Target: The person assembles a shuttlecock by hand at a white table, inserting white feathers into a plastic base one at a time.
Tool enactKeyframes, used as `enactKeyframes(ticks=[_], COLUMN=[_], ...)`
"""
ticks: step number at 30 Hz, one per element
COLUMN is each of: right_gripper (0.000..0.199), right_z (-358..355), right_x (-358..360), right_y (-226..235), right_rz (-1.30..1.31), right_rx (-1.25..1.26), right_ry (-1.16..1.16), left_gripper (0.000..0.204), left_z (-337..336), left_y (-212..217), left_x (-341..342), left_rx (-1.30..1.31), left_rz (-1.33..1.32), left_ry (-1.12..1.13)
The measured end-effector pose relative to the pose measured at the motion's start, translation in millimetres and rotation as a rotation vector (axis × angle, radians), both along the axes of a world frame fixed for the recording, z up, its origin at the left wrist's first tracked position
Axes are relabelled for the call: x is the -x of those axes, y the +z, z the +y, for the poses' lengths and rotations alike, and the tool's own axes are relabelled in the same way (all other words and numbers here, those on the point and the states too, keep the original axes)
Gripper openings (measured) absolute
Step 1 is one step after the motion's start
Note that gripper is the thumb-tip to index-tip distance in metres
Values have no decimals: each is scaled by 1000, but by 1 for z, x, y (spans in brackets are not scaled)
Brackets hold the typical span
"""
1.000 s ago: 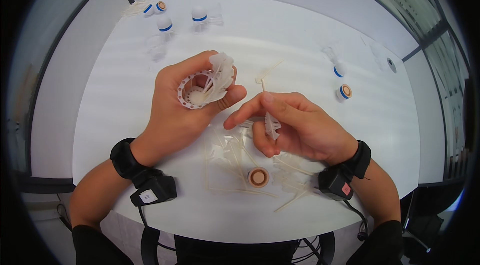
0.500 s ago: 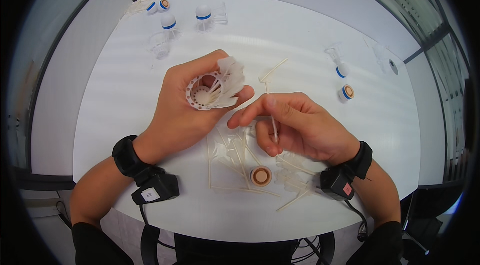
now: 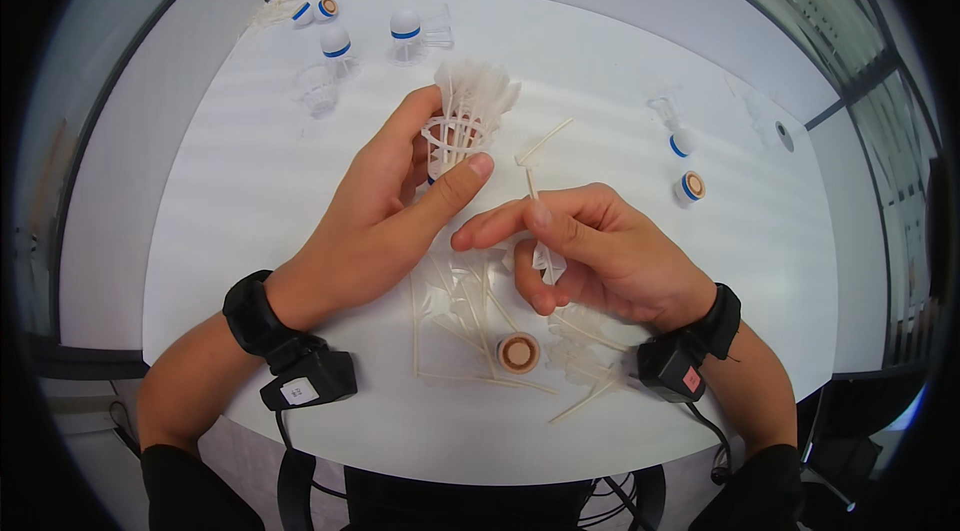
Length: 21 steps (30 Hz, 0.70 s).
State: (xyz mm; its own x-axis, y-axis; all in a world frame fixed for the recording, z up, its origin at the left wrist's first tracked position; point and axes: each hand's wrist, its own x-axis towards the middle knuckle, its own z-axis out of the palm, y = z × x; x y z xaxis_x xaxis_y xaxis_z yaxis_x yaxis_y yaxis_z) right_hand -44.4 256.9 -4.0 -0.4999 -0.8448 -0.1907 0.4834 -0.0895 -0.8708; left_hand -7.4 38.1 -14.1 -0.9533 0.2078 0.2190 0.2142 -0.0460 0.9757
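Note:
My left hand (image 3: 395, 196) is closed around a partly feathered shuttlecock (image 3: 455, 136), thumb in front and fingers behind. White feathers fan upward from its clear plastic ring skirt; its base is mostly hidden by my hand. Beside it, my right hand (image 3: 610, 246) pinches a single feather (image 3: 541, 261) between thumb and forefinger. Its pale quill points up and its white vane hangs down near my curled fingers. Just beyond the quill's tip lies a loose thin stick (image 3: 548, 140). Below my hands, several loose feathers (image 3: 470, 301) are scattered around a cork-faced shuttlecock base (image 3: 518, 353).
At the far left stand white shuttlecock heads with blue bands (image 3: 405, 26) on clear skirts, near a clear skirt (image 3: 318, 91). To the right are a blue-banded head (image 3: 682, 143) and a cork-faced base (image 3: 690, 188). A grommet (image 3: 785, 137) sits near the table's right edge.
My left hand has turned the shuttlecock from tipped sideways, ring opening toward me, to feathers pointing up, and raised it slightly. My right hand keeps its pinch on the feather, almost unmoved.

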Motion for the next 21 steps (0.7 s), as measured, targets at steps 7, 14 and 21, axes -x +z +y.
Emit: enactKeyframes(ticks=[7, 14, 21], right_gripper=[46, 42, 38], right_z=[0, 0, -2], right_x=[1, 1, -1], right_y=[7, 1, 4], right_rz=[-8, 13, -51], right_rx=[-16, -32, 0], right_ry=[-34, 3, -29], left_gripper=[51, 55, 54], left_z=[-1, -3, -6], left_y=[-6, -7, -15], left_x=[4, 6, 9], left_rx=[92, 105, 145], left_rz=[215, 169, 266], left_ry=[117, 179, 240])
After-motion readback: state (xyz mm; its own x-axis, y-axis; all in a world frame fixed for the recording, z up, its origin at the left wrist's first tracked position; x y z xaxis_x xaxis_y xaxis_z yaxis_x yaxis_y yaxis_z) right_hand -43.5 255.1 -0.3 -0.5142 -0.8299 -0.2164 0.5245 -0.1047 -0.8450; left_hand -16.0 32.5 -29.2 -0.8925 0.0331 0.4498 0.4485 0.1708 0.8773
